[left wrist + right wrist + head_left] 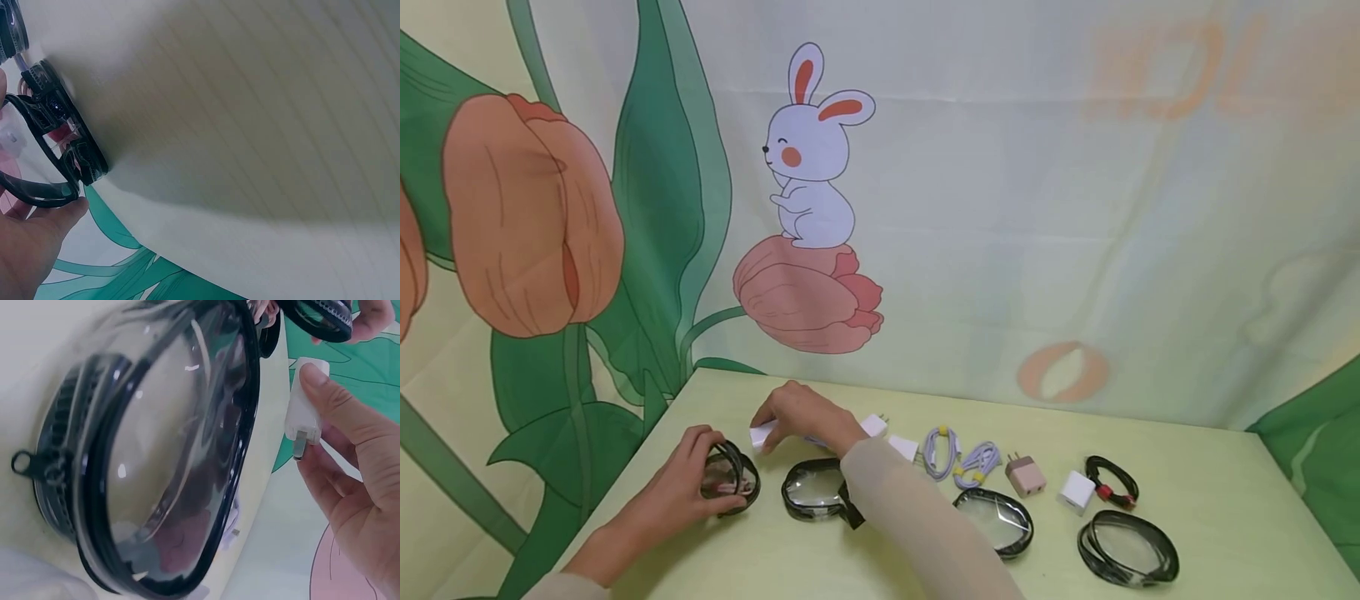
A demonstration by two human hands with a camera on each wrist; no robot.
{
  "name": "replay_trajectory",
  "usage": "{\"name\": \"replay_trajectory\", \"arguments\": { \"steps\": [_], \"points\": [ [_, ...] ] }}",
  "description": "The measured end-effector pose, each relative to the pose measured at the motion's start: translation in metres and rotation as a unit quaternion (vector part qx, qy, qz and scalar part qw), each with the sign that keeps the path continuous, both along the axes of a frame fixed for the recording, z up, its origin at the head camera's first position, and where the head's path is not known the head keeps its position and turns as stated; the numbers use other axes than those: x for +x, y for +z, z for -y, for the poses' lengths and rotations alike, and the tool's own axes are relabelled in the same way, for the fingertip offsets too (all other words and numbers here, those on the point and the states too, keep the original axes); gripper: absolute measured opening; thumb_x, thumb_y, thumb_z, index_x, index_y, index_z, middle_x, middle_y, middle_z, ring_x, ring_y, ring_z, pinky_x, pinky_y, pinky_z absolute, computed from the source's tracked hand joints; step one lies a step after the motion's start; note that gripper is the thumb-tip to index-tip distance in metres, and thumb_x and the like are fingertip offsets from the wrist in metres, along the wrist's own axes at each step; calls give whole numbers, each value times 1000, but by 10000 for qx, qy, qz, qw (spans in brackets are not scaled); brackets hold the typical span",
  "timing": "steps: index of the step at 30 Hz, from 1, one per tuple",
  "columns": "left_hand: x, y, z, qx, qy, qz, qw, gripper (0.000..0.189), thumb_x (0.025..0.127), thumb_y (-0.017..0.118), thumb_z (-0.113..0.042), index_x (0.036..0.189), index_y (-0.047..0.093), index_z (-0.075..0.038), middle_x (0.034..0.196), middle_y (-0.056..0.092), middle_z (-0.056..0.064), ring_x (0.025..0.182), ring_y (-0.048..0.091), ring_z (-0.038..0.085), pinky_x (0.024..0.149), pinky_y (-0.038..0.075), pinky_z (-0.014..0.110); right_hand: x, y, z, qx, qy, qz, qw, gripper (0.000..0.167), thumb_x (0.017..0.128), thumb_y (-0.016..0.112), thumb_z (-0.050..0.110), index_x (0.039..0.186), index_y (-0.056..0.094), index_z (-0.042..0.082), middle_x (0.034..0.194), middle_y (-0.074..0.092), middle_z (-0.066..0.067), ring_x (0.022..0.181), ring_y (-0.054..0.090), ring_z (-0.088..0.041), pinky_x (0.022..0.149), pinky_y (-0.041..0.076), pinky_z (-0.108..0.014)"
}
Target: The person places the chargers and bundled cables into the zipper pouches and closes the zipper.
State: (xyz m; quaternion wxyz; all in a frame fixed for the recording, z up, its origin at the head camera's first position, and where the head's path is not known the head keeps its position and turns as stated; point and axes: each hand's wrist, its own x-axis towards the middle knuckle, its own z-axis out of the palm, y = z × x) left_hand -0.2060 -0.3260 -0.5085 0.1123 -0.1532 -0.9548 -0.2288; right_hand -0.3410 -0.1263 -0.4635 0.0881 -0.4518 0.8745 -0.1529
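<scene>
My left hand point(679, 477) grips a small clear pouch with black trim point(753, 482) at the left of the table, thumb along its near side. Something reddish shows inside it in the left wrist view, where the fingers lie partly out of frame. Just beyond the pouch, my right hand point(805, 414) pinches a white charger plug point(303, 400) between thumb and fingers. In the right wrist view its metal prongs point away from the pouch. Another clear zip pouch point(812, 492) lies below the right forearm, which partly covers it.
Two more clear pouches point(1003, 533) lie to the right, one partly behind the sleeve. Along the back are white plugs point(874, 426), lilac cables point(941, 455), a pink plug point(1026, 476), a white cube plug point(1077, 492) and a black cable point(1116, 479). A printed curtain point(970, 250) hangs behind the table.
</scene>
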Motion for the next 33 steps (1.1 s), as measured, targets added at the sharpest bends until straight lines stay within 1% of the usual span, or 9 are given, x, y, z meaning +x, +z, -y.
{"name": "replay_trajectory", "arguments": {
  "steps": [5,9,11,16,21,27,31,33],
  "points": [
    [0,2,1,6,-15,-39,10000,84,74,91,-43,131,45,-1,135,38,16,113,56,33,91,52,51,6,0,4,-128,-56,18,9999,39,77,89,34,114,80,24,105,75,15,90,63,6,79,49,-12],
    [-1,1,3,-27,-1,-24,10000,84,74,91,-43,131,45,-1,135,38,17,113,56,34,91,52,52,14,-2,10,-110,-359,50,9993,35,77,88,38,109,81,26,94,74,18,80,60,5,70,48,-14],
    [-1,1,4,-42,-15,-30,10000,84,73,91,-42,130,45,-1,135,38,17,114,55,35,92,52,53,19,-4,14,-81,-550,25,9985,34,76,88,41,107,82,27,91,73,19,78,58,5,68,47,-15],
    [1,-2,4,-20,-79,-109,9999,84,73,92,-41,130,45,-1,134,38,17,114,55,36,92,52,53,31,-6,22,-131,-931,37,9956,31,79,87,40,107,82,28,91,74,18,79,59,4,67,47,-15],
    [2,-2,5,15,-128,-216,9997,83,72,92,-42,128,45,-2,133,39,15,113,56,34,90,52,52,38,-6,26,-228,-1302,299,9908,26,82,86,36,106,82,27,90,74,18,80,61,1,68,48,-15],
    [3,-2,5,40,-209,-453,9987,83,71,93,-42,127,46,-2,132,39,14,110,57,32,87,53,50,44,-11,29,-396,-1772,580,9817,22,81,87,35,101,83,26,92,74,17,85,63,-1,70,50,-17],
    [4,-2,4,70,-222,-465,9986,83,71,93,-40,127,45,-2,132,39,14,110,57,32,87,53,50,46,-17,32,-547,-2045,740,9745,18,81,87,34,96,84,25,93,75,16,86,63,-3,71,50,-18],
    [4,-2,4,83,-209,-427,9988,83,71,93,-40,127,45,-2,133,39,15,111,57,33,88,53,51,47,-21,34,-586,-2122,732,9727,14,83,86,33,94,84,25,90,75,16,84,63,-2,69,50,-18]
  ]
}}
